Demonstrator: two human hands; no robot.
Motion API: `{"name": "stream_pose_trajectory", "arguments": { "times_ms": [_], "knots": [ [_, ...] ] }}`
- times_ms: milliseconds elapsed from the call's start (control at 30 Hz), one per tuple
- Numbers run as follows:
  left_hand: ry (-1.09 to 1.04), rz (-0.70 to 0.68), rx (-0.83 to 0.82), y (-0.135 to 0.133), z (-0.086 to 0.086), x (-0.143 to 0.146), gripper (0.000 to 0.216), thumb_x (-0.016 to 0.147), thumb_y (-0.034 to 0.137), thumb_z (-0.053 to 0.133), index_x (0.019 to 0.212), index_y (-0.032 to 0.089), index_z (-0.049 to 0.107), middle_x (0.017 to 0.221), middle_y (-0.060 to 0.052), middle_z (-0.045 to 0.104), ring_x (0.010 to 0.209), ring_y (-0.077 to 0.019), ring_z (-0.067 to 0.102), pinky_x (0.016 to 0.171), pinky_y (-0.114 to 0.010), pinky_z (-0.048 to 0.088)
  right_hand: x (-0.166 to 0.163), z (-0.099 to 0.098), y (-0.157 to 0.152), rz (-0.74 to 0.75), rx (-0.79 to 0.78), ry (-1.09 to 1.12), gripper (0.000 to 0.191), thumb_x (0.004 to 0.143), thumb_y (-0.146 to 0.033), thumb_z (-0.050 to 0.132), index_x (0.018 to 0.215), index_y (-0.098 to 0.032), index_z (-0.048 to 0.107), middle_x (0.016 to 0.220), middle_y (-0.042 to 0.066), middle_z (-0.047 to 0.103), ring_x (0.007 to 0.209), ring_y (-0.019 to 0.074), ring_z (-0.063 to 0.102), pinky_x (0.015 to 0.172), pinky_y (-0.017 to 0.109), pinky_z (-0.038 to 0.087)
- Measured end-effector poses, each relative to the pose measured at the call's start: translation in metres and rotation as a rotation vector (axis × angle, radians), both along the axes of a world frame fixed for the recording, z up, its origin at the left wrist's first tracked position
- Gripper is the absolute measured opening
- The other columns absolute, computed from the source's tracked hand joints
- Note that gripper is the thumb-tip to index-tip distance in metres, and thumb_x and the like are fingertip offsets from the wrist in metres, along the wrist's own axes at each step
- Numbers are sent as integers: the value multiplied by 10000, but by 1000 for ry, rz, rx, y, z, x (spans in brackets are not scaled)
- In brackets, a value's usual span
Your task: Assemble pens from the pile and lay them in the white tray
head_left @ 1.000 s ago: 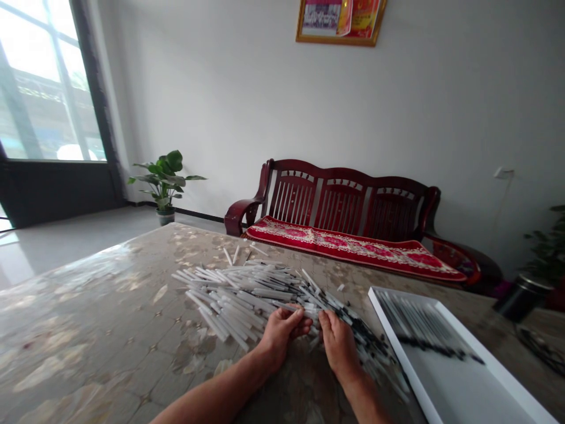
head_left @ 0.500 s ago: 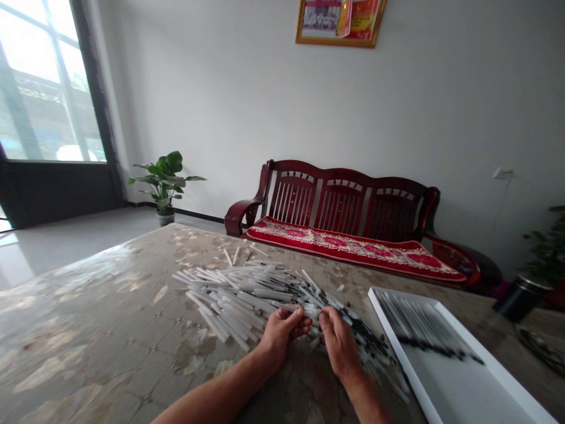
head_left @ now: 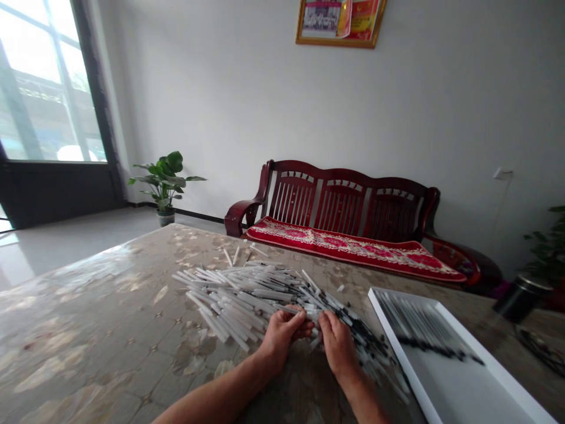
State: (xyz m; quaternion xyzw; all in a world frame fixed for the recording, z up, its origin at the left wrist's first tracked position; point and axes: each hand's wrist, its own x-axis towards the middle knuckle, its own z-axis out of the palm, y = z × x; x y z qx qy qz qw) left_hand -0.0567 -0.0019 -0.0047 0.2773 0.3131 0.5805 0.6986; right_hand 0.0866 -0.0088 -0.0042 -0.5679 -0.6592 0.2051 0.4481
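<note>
My left hand [head_left: 285,338] is closed in a pinch around a slim, translucent pen barrel [head_left: 286,308] near the front of the pile. Just to its right, my right hand [head_left: 339,344] has thumb and fingers pressed together close to the barrel's right end; whatever it grips is hidden by the fingers. Behind both hands spreads a loose heap of whitish pen barrels [head_left: 238,294]. Dark-tipped pen parts [head_left: 366,333] lie to the right of the heap. A white tray [head_left: 412,371] beyond them holds a row of clear pens with black ends [head_left: 430,324].
The patterned table [head_left: 115,330] carries everything. A few stray tubes [head_left: 232,256] lie at the heap's far side. Past the table stand a dark red wooden bench [head_left: 339,200] and a potted plant [head_left: 165,176]. A black canister [head_left: 523,297] and cable [head_left: 541,350] sit at the right.
My hands have shifted very slightly, the right one turning a little and moving down beside the left. The heap and the tray look the same.
</note>
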Motion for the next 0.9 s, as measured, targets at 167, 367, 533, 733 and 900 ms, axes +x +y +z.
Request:
{"name": "stream_pose_trajectory", "arguments": {
  "times_ms": [167,367,533,733,900],
  "knots": [
    [13,-54,37,-1,4,0,412,516,327,925,797,130,697,747,-62,753,642,-163,698,617,-245,553,4,1,2,52,-134,338,495,884,-669,360,641,-251,467,472,-35,463,397,142,431,392,259,361],
    [56,-364,-91,2,10,-7,480,788,575,648,679,110,696,543,-29,650,313,-26,391,307,-146,195,30,12,-1,157,-230,395,474,826,-650,492,611,-227,472,482,-51,450,408,109,387,395,231,327],
    [110,-666,3,-7,11,-12,468,718,566,732,738,99,748,519,-41,635,314,-31,366,320,-170,150,30,10,-1,178,-162,300,453,863,-619,458,667,-218,536,525,-37,504,441,128,442,426,243,371],
    [-97,-306,2,-3,9,-12,282,660,343,857,758,123,710,721,-34,706,494,-55,584,457,-137,432,32,16,-7,193,26,-185,178,861,-337,564,844,-246,717,791,17,676,720,179,637,654,261,466],
    [-152,-64,-67,10,7,-16,208,733,235,813,879,138,702,639,2,659,587,-89,654,587,-161,546,30,16,-14,196,70,-555,241,773,-148,597,855,-318,747,879,-2,670,839,180,666,720,251,455]
  ]
}}
